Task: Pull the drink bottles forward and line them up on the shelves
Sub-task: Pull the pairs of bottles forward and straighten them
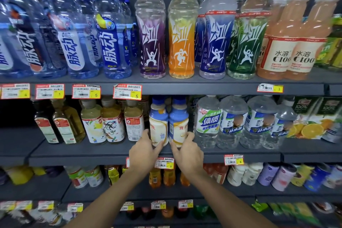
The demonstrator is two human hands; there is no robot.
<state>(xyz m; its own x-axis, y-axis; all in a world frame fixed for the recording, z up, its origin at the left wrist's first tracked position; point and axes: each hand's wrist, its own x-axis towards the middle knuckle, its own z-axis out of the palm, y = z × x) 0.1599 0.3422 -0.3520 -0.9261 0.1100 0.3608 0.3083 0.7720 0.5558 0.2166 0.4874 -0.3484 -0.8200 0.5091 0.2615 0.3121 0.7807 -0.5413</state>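
Two blue-and-cream drink bottles stand side by side on the middle shelf (pixel 114 151). My left hand (pixel 143 151) wraps the base of the left bottle (pixel 158 122), thumb at its front and fingers behind its left side. My right hand (pixel 187 151) grips the base of the right bottle (pixel 179 120) the same way. Both bottles are upright, touching each other, a little back from the shelf's front edge.
Tea bottles (pixel 111 124) stand left of the pair, clear electrolyte water bottles (pixel 208 122) right, juice cartons (pixel 312 116) beyond. The top shelf holds blue-capped bottles (pixel 109 33) and colourful sports drinks (pixel 182 33). Lower shelves carry cans and small bottles. Price tags line the shelf edges.
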